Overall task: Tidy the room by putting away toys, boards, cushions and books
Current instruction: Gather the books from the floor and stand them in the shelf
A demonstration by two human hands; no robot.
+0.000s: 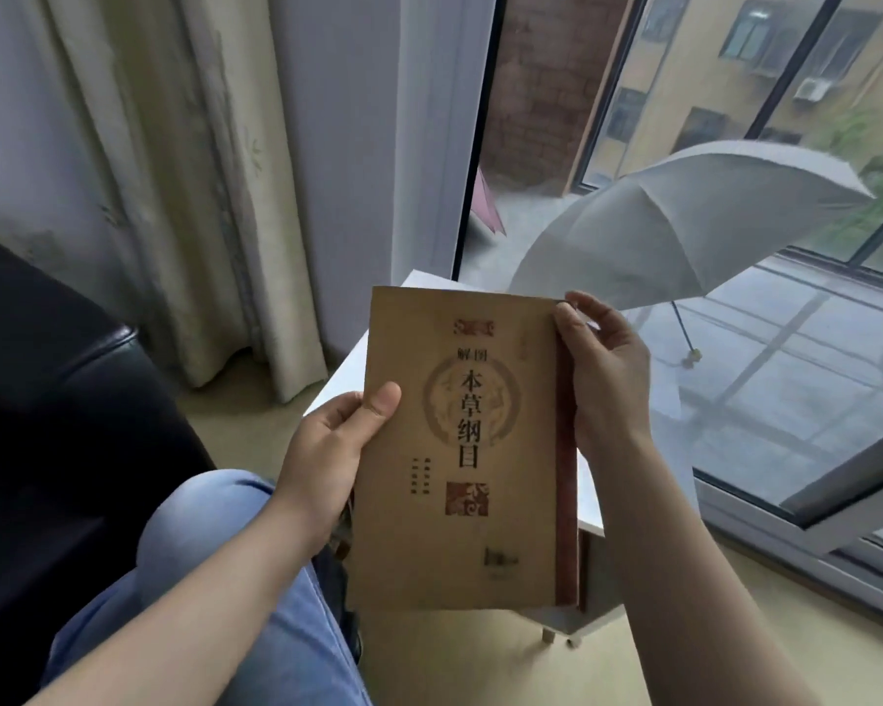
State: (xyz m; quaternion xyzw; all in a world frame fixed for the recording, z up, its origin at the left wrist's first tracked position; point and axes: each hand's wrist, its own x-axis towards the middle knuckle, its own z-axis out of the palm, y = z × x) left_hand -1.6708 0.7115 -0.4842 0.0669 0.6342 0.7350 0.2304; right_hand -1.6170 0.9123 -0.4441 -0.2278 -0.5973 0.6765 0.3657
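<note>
so, tan book [460,450] up between my hands: left hand [327,450] grips its left edge, right hand [602,369] pinches the right edge. white table [590,501] just beneath. not shelved yet, rest of tidying unseen.

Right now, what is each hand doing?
Left hand: grips the book at its left edge.
Right hand: grips the same book's right edge.

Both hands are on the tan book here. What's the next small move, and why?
Probably lower the tan book flat onto the white table beneath it: left hand and right hand grip its edges in the air, and no shelf is in view.
</note>
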